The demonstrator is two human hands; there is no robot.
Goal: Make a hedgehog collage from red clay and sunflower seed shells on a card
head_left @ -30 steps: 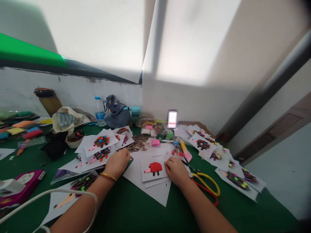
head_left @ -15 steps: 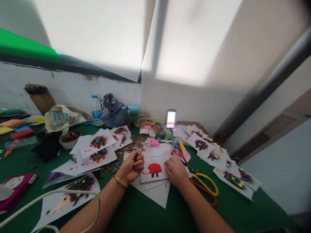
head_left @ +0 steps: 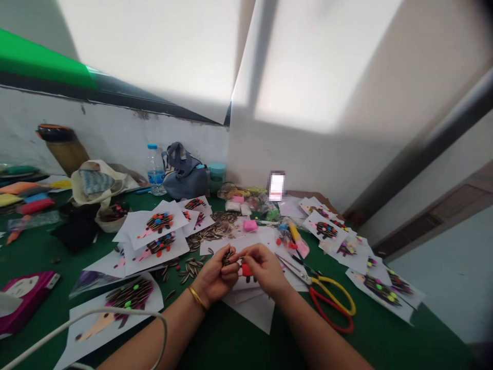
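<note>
My left hand [head_left: 219,275] is cupped shut around a small bunch of striped sunflower seeds [head_left: 228,255]. Right beside it, the fingers of my right hand [head_left: 264,270] are pinched together near those seeds; what they hold, if anything, is too small to make out. Under my right hand lies a white card with a red hedgehog body [head_left: 245,269], partly covered by the fingers. More white paper [head_left: 254,311] is beneath that card. Loose sunflower seeds [head_left: 191,269] are scattered left of my hands, and a larger heap [head_left: 211,232] lies behind them.
Scissors with yellow and red handles [head_left: 333,303] lie open to the right. Finished hedgehog cards [head_left: 159,226] are piled left, others [head_left: 379,288] right. A pink clay block [head_left: 250,225], water bottle [head_left: 156,174], blue bag [head_left: 185,177] and purple tissue pack [head_left: 26,303] are around. A white cable [head_left: 96,311] crosses front left.
My right hand has moved left and up over the red hedgehog card, to the seeds in my left hand. The view has shifted slightly.
</note>
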